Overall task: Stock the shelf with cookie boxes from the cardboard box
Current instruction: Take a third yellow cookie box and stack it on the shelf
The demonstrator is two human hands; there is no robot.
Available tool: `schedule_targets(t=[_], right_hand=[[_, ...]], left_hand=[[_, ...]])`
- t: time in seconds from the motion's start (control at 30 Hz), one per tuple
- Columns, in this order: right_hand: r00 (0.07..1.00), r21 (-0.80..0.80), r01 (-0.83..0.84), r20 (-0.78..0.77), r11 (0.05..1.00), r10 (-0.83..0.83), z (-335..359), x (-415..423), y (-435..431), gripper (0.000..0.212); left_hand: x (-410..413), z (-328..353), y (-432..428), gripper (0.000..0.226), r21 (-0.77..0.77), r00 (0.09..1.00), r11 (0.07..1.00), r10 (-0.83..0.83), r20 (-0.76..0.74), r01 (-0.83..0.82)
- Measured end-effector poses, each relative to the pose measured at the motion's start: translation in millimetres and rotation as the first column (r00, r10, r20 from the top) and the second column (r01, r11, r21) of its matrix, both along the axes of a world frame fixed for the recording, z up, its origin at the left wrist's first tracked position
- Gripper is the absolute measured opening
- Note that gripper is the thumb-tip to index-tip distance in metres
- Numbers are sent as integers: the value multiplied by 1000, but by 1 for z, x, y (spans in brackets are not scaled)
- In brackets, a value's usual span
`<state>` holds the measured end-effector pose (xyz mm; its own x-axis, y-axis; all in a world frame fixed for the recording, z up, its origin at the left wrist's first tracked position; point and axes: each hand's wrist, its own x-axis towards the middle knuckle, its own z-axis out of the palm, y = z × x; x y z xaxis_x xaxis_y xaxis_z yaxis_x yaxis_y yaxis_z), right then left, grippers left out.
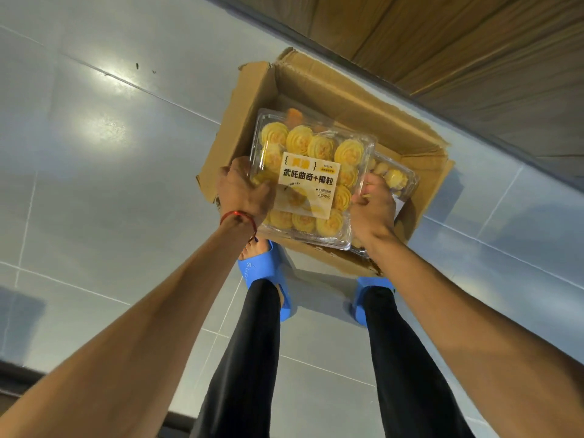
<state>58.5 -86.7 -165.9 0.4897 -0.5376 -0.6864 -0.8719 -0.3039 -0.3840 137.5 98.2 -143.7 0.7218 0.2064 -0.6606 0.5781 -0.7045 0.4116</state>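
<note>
Grey floor tiles [94, 153] fill the left of my view. My left hand [245, 191], a red thread [237, 216] round its wrist, has its fingers curled round the left edge of a clear plastic cookie box [311, 181] full of yellow swirl cookies, held level above the open cardboard box [316, 93]. My right hand [374, 210] grips that box's right edge, fingers bent. A second cookie box [396, 180] shows just beside those fingers, partly under the first; whether the hand holds it too I cannot tell. Blue slippers [265, 270] stand near the cardboard. A wooden panel [474, 33] runs along the upper right.
</note>
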Motion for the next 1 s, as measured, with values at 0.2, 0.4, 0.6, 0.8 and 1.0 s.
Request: schedule_targets(t=[0.2, 0.4, 0.6, 0.8, 1.0], right_hand=[[995, 58, -77, 70, 995, 73, 71, -19, -19, 34], [974, 122, -215, 95, 969, 204, 140, -47, -41, 35], [907, 141, -419, 99, 897, 409, 211, -80, -67, 43], [838, 275, -545, 195, 792, 510, 311, -115, -73, 47], [791, 376, -612, 261, 696, 554, 390, -175, -59, 53]], left_hand=[[-49, 56, 5, 14, -89, 969, 967, 243, 54, -238], [-112, 131, -20, 22, -145, 870, 862, 493, 21, -486], [-194, 198, -38, 16, -137, 769, 768, 637, 54, -626], [-283, 272, -60, 7, -193, 561, 561, 825, 61, -805], [-377, 342, -68, 10, -247, 361, 367, 930, 69, -897]])
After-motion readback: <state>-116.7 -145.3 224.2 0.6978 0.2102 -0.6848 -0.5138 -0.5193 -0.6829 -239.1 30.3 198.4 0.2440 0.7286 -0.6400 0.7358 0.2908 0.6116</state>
